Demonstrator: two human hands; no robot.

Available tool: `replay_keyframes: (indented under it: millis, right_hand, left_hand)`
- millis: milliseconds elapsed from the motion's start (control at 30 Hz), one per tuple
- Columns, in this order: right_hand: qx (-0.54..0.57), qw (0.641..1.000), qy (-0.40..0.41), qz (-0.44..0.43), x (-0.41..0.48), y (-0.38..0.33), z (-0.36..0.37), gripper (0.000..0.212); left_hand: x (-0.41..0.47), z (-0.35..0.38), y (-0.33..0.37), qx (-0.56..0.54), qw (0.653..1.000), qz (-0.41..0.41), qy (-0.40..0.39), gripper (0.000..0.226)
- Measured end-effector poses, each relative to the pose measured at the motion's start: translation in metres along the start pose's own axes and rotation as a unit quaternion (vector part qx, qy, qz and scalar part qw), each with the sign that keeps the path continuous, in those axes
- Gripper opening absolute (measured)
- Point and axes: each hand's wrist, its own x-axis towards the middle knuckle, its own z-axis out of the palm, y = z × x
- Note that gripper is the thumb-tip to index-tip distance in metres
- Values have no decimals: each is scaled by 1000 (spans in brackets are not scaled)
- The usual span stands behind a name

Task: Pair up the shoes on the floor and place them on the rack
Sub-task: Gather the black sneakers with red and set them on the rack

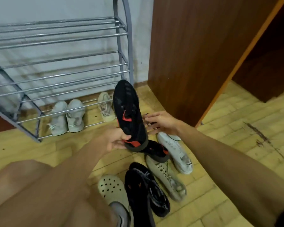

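My left hand (116,140) grips the heel of a black sneaker with red accents (129,112), held off the floor with its toe pointing up toward the grey metal rack (59,63). My right hand (161,122) hovers just right of that sneaker, fingers spread, holding nothing. A matching black and red sneaker (156,150) lies on the floor right below. On the rack's bottom shelf stand a pale pair of sneakers (67,117) and one beige sneaker (106,106).
On the yellow tiled floor lie a white sneaker (175,153), an olive sneaker (166,177), a dark knit shoe (146,189), a pale green clog (113,190) and a grey shoe (120,212). A brown wooden cabinet (195,54) stands right of the rack.
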Motion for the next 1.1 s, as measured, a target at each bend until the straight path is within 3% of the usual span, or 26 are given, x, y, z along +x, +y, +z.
replay_keyframes:
  millis: [67, 133, 267, 400, 467, 533, 667, 833, 1100]
  right_hand:
    - [-19, 998, 36, 43, 15, 31, -6, 31]
    - [-107, 988, 51, 101, 29, 65, -12, 31]
    - [-225, 956, 74, 171, 55, 108, -18, 14]
    - [-369, 908, 84, 177, 75, 132, -16, 45]
    - [-422, 889, 95, 152, 80, 147, -7, 46]
    - [-433, 891, 85, 111, 79, 163, 10, 43]
    - [-459, 881, -42, 108, 67, 185, 50, 48]
    - [-473, 872, -73, 100, 53, 214, 87, 65]
    - [-389, 916, 4, 92, 39, 224, 103, 44]
  left_hand:
    - [13, -2, -11, 31, 999, -27, 14, 36]
    - [23, -6, -16, 50, 997, -44, 28, 27]
    - [41, -19, -23, 75, 995, -65, 21, 24]
    - [55, -30, -24, 120, 989, -90, 22, 17]
    - [58, -30, -21, 141, 985, -102, 4, 18]
    - [60, -28, -20, 144, 983, -112, -9, 20]
    - [61, -22, -28, 127, 986, -108, 14, 30]
    - [42, -22, -39, 120, 987, -99, 38, 32]
    - [11, -28, -61, 131, 985, -99, 60, 36]
